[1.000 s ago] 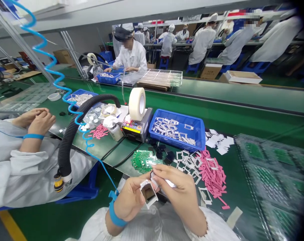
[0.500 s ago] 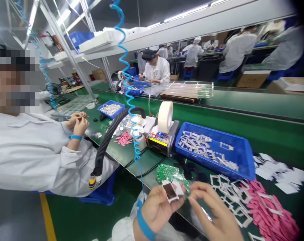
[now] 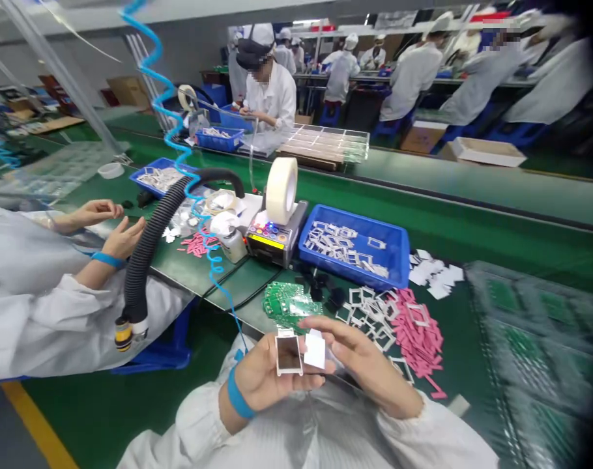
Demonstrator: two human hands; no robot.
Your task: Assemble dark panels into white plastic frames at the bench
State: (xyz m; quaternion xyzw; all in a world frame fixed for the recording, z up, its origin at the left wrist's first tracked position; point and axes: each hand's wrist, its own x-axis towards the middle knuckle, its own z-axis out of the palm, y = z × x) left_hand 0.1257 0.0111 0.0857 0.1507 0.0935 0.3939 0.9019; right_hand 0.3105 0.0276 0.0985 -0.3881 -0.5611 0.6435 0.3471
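Circuit boards (image 3: 284, 306) and white frames (image 3: 369, 316) crowd the bench (image 3: 189, 273) beyond the right hand (image 3: 362, 355).

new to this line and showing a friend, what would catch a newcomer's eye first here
Probably the person's left hand at bottom centre, holding up a white rectangular frame, with the right hand beside it by a small white piece. Just above sits a bright blue tray of white frames, with a pile of pink strips to its lower right. Left of the tray, a large roll of tape stands on a dispenser.

Glossy green circuit boards (image 3: 284, 306) lie near a white frame with a glossy dark window (image 3: 289, 355), a smooth blue plastic tray (image 3: 352, 247) and a matt cream paper tape roll (image 3: 281, 190).
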